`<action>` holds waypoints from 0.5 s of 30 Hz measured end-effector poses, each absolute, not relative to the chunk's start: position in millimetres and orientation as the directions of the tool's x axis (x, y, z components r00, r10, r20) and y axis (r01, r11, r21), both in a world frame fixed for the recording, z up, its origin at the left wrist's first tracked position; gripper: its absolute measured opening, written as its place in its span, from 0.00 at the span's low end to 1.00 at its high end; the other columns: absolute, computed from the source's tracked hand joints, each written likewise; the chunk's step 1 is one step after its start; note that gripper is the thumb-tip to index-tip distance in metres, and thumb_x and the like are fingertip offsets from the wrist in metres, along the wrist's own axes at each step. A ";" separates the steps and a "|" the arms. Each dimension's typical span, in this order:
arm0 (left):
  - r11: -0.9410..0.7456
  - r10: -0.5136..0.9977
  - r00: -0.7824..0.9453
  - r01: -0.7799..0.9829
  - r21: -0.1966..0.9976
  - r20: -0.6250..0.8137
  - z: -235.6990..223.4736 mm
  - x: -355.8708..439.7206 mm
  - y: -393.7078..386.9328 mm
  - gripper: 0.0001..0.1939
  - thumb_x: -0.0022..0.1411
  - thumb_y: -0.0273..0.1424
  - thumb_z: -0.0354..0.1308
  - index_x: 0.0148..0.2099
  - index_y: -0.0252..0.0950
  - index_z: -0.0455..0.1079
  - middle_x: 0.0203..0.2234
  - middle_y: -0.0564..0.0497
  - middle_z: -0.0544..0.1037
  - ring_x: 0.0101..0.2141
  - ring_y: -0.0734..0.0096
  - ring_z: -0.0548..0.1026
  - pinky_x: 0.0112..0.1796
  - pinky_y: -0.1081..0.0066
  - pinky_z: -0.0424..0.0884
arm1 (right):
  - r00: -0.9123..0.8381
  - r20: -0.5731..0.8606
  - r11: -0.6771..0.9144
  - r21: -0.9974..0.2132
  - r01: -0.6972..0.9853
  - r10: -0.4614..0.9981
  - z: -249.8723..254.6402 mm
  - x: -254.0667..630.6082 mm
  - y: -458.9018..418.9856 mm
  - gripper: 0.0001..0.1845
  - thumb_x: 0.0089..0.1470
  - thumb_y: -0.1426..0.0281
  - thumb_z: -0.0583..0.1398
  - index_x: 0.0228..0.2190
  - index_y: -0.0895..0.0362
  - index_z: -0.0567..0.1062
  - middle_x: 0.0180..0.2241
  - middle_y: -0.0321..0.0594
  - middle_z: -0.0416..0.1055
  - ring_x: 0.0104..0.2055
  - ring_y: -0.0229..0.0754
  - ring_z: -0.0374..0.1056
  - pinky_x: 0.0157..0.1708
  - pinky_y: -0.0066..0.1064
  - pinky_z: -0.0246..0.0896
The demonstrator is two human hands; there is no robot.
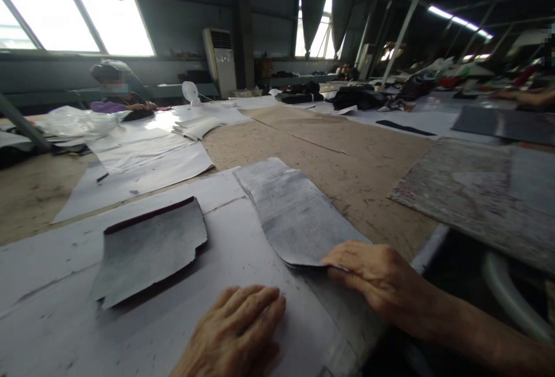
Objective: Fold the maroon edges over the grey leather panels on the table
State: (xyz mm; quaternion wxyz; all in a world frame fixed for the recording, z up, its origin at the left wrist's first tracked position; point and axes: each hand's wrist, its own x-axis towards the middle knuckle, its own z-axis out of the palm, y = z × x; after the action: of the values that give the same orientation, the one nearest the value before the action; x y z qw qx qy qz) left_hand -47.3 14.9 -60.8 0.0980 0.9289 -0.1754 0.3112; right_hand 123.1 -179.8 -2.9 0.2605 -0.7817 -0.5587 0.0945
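My right hand [381, 278] pinches the near edge of a long grey fabric-like sheet [299, 209], between thumb and fingers. At the far end several layers show, so it looks like a thin stack; its near edge is raised a little. My left hand [238, 331] rests on the white paper [243, 244] covering the table, fingers close together and slightly bent, with nothing visible in it. Left of both hands lies a separate grey piece [151, 250], with a dark folded strip along its far edge and notched corners.
Brown board [277, 140] covers the table beyond the stack. At the right stands a worn grey board [468, 192], with a curved pipe [515, 296] below it. White sheets [151, 157] lie to the left. Across the table sits another person [117, 88]; a small white fan [191, 92] stands nearby.
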 end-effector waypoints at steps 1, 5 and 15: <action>-0.918 -0.270 0.745 -0.390 0.069 0.611 -60.4 -41.2 10.8 0.17 0.65 0.33 0.42 0.53 0.34 0.62 0.44 0.46 0.73 0.42 0.63 0.73 0.36 0.67 0.72 | 0.441 0.109 -0.305 -0.576 0.758 0.891 -2.5 123.0 -180.0 0.14 0.59 0.68 0.48 0.27 0.57 0.71 0.29 0.38 0.68 0.33 0.39 0.64 0.35 0.28 0.58; -0.888 -0.324 0.780 -0.446 0.112 0.535 -44.8 -23.0 -7.1 0.17 0.66 0.31 0.42 0.54 0.32 0.61 0.47 0.45 0.71 0.45 0.61 0.70 0.42 0.63 0.70 | 0.574 0.009 -0.411 -0.690 0.596 0.819 -0.2 123.0 -181.2 0.20 0.59 0.62 0.46 0.19 0.56 0.63 0.23 0.35 0.64 0.26 0.37 0.60 0.26 0.27 0.54; -0.926 0.002 0.935 -0.132 0.355 0.355 -40.8 9.5 -4.7 0.10 0.61 0.26 0.47 0.45 0.35 0.64 0.43 0.46 0.69 0.45 0.61 0.65 0.47 0.59 0.62 | 0.656 0.088 -0.453 -0.655 0.605 0.750 -15.4 121.7 -176.6 0.19 0.55 0.61 0.48 0.23 0.56 0.71 0.20 0.35 0.66 0.23 0.39 0.62 0.23 0.28 0.55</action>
State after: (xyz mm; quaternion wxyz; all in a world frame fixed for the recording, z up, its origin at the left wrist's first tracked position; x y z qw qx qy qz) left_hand 9.5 -4.7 -40.8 0.1899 0.9651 -0.0337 0.1773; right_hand 121.7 -176.6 -15.4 0.3361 -0.8455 -0.4007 0.1075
